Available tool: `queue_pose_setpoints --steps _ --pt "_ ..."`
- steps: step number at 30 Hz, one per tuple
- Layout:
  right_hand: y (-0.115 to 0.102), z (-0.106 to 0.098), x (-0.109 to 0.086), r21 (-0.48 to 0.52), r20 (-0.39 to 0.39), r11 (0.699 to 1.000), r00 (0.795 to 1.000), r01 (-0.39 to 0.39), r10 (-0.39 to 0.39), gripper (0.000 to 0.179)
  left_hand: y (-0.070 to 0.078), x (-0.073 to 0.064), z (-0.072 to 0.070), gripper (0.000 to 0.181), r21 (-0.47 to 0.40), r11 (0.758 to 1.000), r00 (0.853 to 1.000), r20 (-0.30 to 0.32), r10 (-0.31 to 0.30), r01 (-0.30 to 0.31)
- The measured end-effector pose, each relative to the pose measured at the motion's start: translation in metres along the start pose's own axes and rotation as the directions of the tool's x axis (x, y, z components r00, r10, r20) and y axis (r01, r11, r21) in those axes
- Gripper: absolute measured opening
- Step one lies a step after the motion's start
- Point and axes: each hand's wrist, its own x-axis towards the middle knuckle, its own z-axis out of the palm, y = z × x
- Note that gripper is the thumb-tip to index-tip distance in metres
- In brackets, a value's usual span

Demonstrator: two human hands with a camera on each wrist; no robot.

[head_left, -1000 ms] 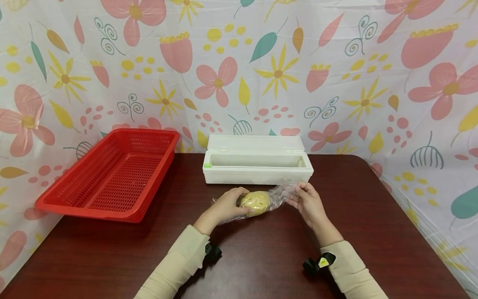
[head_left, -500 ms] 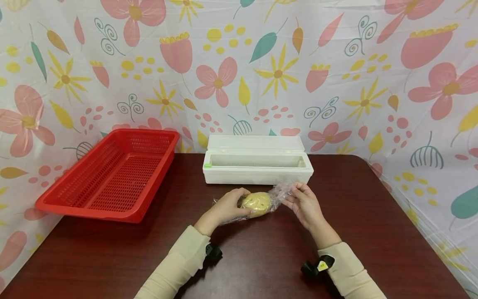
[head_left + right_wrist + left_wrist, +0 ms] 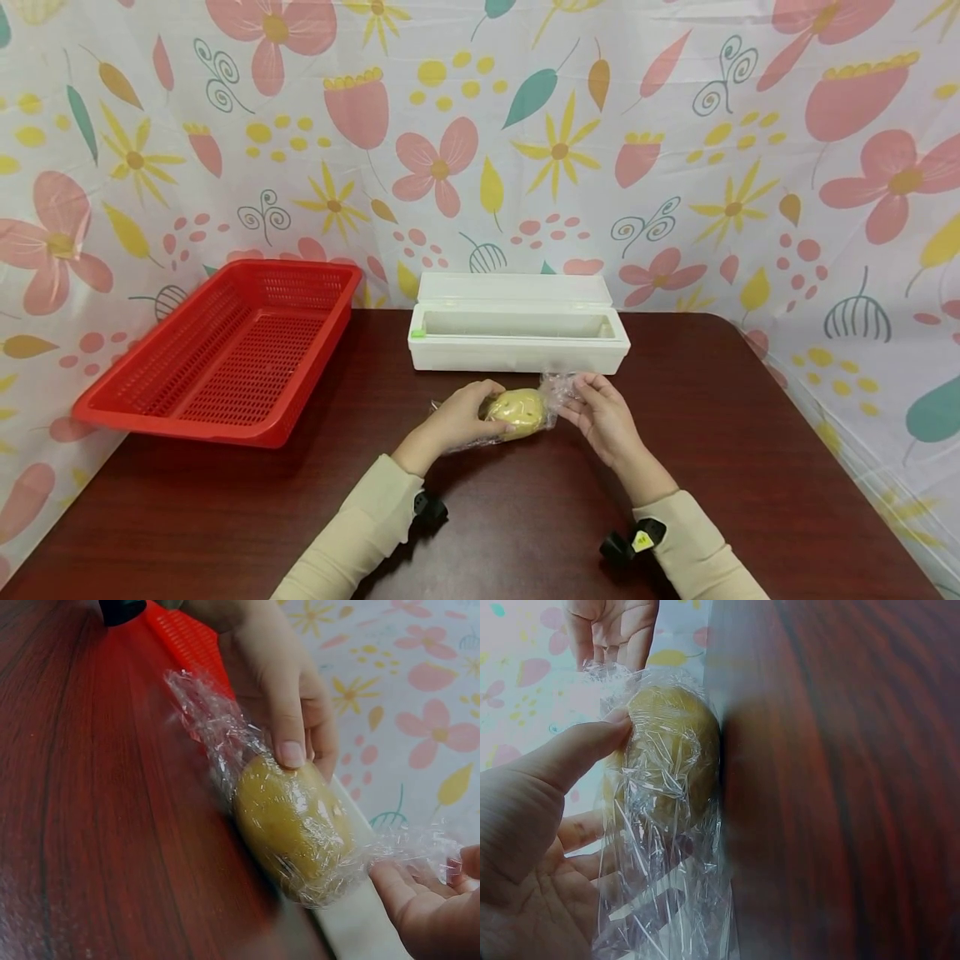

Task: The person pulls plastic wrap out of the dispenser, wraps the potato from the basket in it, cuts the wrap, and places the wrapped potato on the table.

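A yellow potato [image 3: 522, 412], wrapped in clear cling film [image 3: 214, 724], is just in front of the white box on the table. My left hand [image 3: 456, 418] grips it from the left, thumb on the near side and fingers on the far side. Loose film trails under the left palm, as the left wrist view shows. At the other end my right hand [image 3: 609, 423] pinches the gathered film close to the potato; the right wrist view shows the fingers of that hand [image 3: 420, 900] under the bunched end.
Behind the hands stands a long white cling film box [image 3: 517, 356] with its lid [image 3: 514, 289] raised and a green slider at its left. A red plastic basket [image 3: 217, 429] sits at the left on the dark wooden table [image 3: 517, 525]. A floral cloth [image 3: 480, 167] hangs behind.
My right hand has moved left toward the potato, and the stretch of film between them has become shorter and more bunched. The left hand keeps its grip, almost still.
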Motion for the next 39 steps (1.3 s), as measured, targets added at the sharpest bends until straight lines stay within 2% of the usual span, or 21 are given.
queue_pose_setpoints --steps 7,13,18,25,32,39 --pt "0.001 -0.001 0.001 -0.043 0.074 0.999 0.997 0.000 0.003 0.031 0.000 0.000 0.001 0.053 0.002 1.000 1.000 -0.008 -0.001 0.002" --pt "0.003 0.000 0.001 -0.107 0.105 0.994 0.994 -0.007 0.019 0.024 -0.001 0.000 0.002 0.053 0.000 1.000 1.000 0.001 -0.011 0.011" --pt "0.005 0.000 0.000 -0.204 0.100 0.978 0.995 0.033 -0.013 0.017 -0.002 0.000 0.002 0.052 -0.015 1.000 1.000 0.005 -0.001 0.002" --pt "0.008 -0.001 -0.001 -0.367 0.089 0.927 0.995 0.075 -0.046 0.012 -0.001 -0.001 0.002 0.053 -0.033 0.999 0.999 0.027 0.036 -0.035" --pt "0.009 0.001 -0.002 -0.499 0.084 0.859 0.993 0.112 -0.081 0.026 0.000 -0.001 0.002 0.054 -0.052 0.997 0.997 0.058 0.052 -0.049" --pt "0.012 0.002 -0.003 -0.594 0.115 0.784 0.984 0.180 -0.138 0.022 0.002 -0.002 0.003 0.060 -0.080 0.997 0.998 0.066 0.017 -0.011"
